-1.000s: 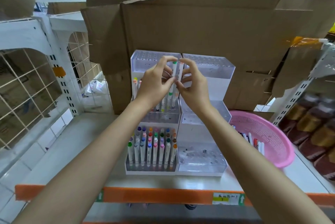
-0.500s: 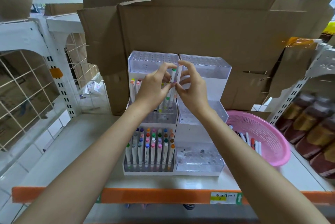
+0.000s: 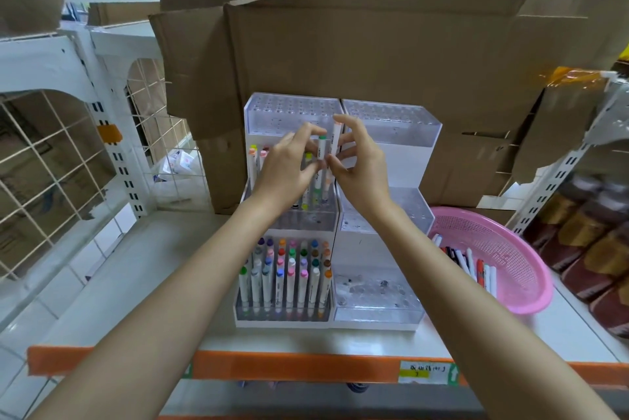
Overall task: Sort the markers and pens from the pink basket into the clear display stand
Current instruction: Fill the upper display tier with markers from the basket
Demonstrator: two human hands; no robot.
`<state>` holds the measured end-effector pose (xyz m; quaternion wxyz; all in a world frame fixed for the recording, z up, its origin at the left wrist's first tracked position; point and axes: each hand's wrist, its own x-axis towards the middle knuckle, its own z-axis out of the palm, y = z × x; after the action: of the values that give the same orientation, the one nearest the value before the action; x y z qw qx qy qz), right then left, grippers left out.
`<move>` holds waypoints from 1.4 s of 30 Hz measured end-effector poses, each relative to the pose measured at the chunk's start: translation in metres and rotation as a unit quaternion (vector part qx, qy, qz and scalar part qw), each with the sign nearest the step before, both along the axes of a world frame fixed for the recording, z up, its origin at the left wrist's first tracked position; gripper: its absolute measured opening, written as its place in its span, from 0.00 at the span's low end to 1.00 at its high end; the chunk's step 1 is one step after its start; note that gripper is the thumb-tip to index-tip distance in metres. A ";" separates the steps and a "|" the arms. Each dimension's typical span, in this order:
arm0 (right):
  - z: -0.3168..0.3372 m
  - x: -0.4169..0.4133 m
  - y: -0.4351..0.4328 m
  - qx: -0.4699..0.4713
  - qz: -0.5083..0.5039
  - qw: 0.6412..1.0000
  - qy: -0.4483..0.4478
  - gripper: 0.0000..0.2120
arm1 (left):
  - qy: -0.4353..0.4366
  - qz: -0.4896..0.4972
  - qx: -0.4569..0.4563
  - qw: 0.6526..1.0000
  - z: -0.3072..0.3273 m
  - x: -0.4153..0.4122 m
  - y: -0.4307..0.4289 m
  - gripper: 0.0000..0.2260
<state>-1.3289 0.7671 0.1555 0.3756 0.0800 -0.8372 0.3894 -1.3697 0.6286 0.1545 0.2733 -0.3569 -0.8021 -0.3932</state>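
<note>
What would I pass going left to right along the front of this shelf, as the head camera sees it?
Wire grid → markers standing in the stand's front tier → empty tier beside them → basket → brown packets. The hands overlap the stand further back, so they are left out.

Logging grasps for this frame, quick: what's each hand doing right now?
Left hand: fingers pinch the green-capped marker.
Right hand: fingers pinch a white marker.
</note>
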 end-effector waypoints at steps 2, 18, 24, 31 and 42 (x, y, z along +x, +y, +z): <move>-0.002 0.000 0.000 0.001 0.000 1.000 -0.001 0.26 | 0.000 0.003 -0.001 1.000 -0.001 -0.001 0.000 0.19; -0.003 0.001 -0.001 0.006 -0.010 1.000 0.005 0.26 | 0.051 0.060 -0.073 0.994 -0.006 -0.006 -0.002 0.12; -0.004 0.001 -0.001 0.008 -0.012 1.000 0.005 0.26 | 0.060 0.066 -0.084 0.992 -0.008 -0.007 -0.003 0.11; -0.008 0.001 0.000 0.009 -0.014 1.000 -0.009 0.26 | 0.092 0.071 -0.117 0.986 -0.013 -0.006 -0.004 0.11; -0.012 0.005 0.001 0.013 -0.008 0.999 -0.034 0.27 | 0.113 0.083 -0.119 0.983 -0.013 -0.004 -0.009 0.17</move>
<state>-1.3242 0.7679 0.1440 0.3490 0.0652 -0.8548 0.3786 -1.3740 0.6193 0.1418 0.3498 -0.3610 -0.8340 -0.2277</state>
